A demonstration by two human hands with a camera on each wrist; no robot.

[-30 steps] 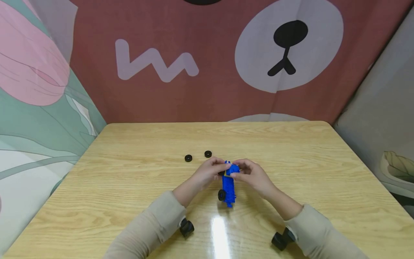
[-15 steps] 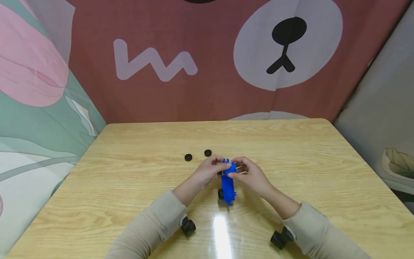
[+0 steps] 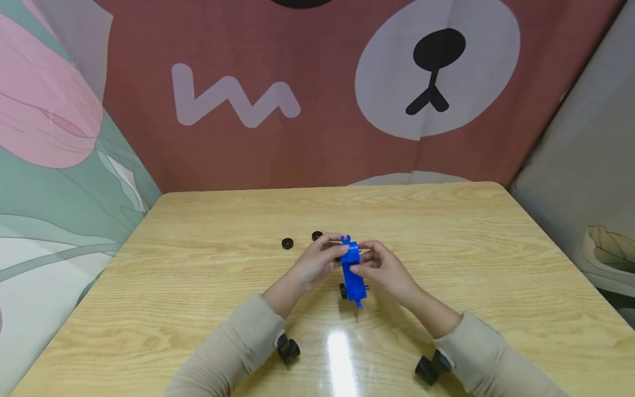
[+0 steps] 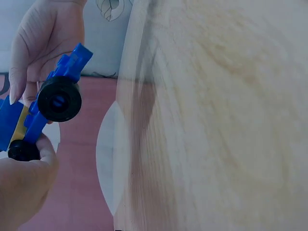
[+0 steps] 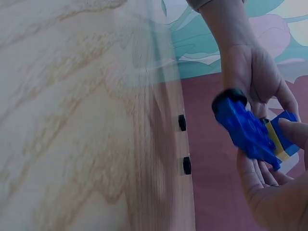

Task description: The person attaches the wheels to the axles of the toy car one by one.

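Note:
Both hands hold a blue toy car (image 3: 352,273) a little above the middle of the wooden table (image 3: 198,275). My left hand (image 3: 333,252) grips its far end from the left, fingers by a small black wheel (image 4: 21,150) on the car's side. My right hand (image 3: 361,268) pinches the body from the right. Another black wheel (image 4: 59,98) is mounted at the car's near end. The right wrist view shows the car (image 5: 250,132) lying between the left hand (image 5: 250,72) and the right hand (image 5: 269,192).
Two small loose black wheels (image 3: 287,243) (image 3: 317,236) lie on the table just beyond the hands. A larger black wheel pair (image 3: 288,350) sits by my left forearm, another (image 3: 429,368) by my right. Patterned fabric walls stand close around the table.
The hands have carried the car slightly farther from me and lifted its near end; its blue tip now points more upward. The loose wheels have not moved.

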